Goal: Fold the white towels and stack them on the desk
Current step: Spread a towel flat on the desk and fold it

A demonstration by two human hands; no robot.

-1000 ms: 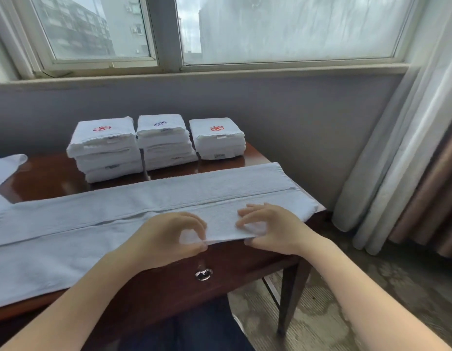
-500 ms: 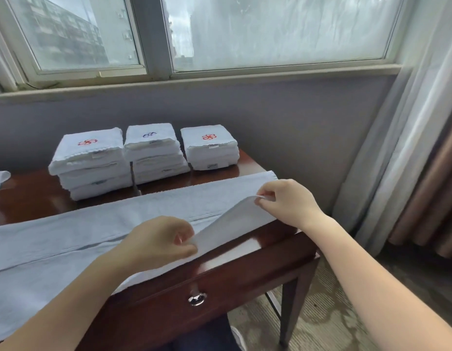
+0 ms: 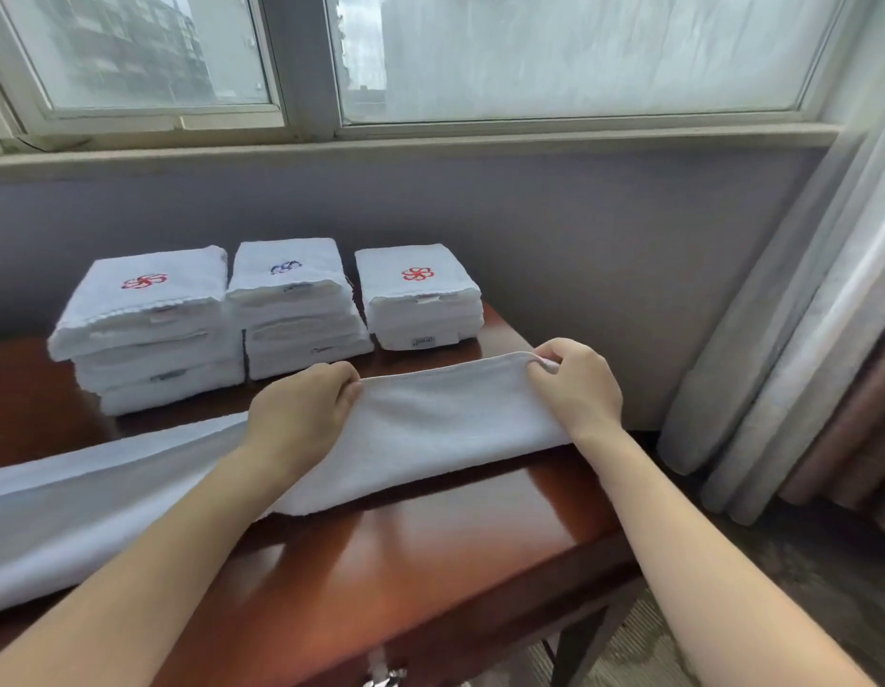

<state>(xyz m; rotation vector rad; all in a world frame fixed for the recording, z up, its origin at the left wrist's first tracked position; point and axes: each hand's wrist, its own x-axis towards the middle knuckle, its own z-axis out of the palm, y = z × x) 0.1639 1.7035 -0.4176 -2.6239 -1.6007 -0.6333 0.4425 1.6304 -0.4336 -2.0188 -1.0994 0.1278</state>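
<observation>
Our left hand [image 3: 301, 414] has its fingers curled tight, pinching the lifted edge of the long white towel [image 3: 430, 428] above the middle of the desk [image 3: 430, 552]. Our right hand [image 3: 576, 389] does the same toward the desk's right end, with fingers and thumb bunched round the towel's corner and knuckles up. Between our two grips the cloth is raised off the desk top in a smooth band, and its lower fold rests on the wood of the desk's right half. The rest of the towel trails along the desk toward its left end, lying flat and running out of view.

Along the back of the desk we see three piles of folded white towels, close side by side. The left pile [image 3: 148, 329] has a red emblem on top, the middle pile [image 3: 296, 309] a blue one, and the right pile [image 3: 420, 295] another red. Bare polished wood shows at the front of the desk, and a metal drawer knob [image 3: 386, 679] peeks out below its front edge. Past the desk's right end hangs a pale curtain [image 3: 802, 339], and behind the desk we have a grey wall under a window [image 3: 569, 52].
</observation>
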